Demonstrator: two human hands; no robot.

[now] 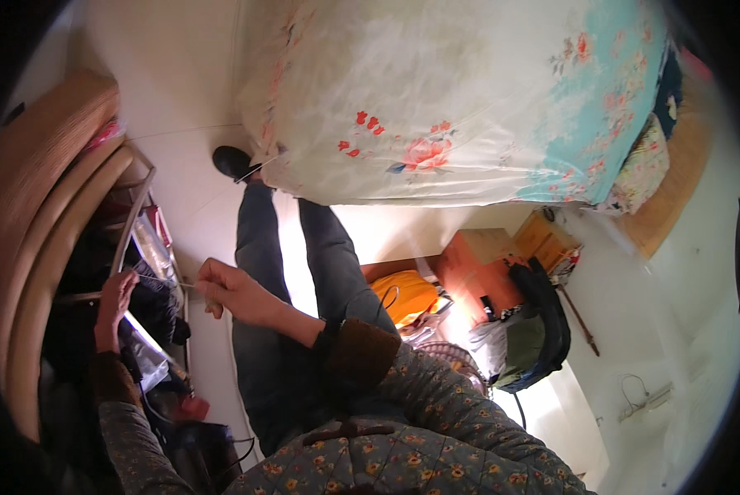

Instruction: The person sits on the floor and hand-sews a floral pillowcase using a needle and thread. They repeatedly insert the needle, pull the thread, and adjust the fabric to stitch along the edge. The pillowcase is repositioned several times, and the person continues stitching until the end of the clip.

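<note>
Bedroom, pale tiled floor (188,82), bed with floral cover (469,91) across top of frame, wooden curved furniture edge (32,247) at left with dark clutter and clear plastic bags (151,247) behind a metal rail (135,210). Orange box (473,272), yellow bag (407,297), dark green backpack (530,334) on floor at right. Seated, legs in grey trousers (263,272) stretched toward bed, black shoe (231,158) at its edge. Right hand (234,290) closed, fingertips pinching near end of a thin pale thread (165,280). Left hand (116,301) raised by the rail, fingers curled around the far end; exact grip too small to tell. Thread pulled roughly taut between both hands, just above dark bundle at left. Long axis near horizontal in frame, running left to right, slight drop toward right hand. No needle or knot resolvable. Progress, as a judgement: thread drawn out and tensioned, mid-step; nothing visibly fastened, cut or finished yet, so most of the work looks outstanding.
</note>
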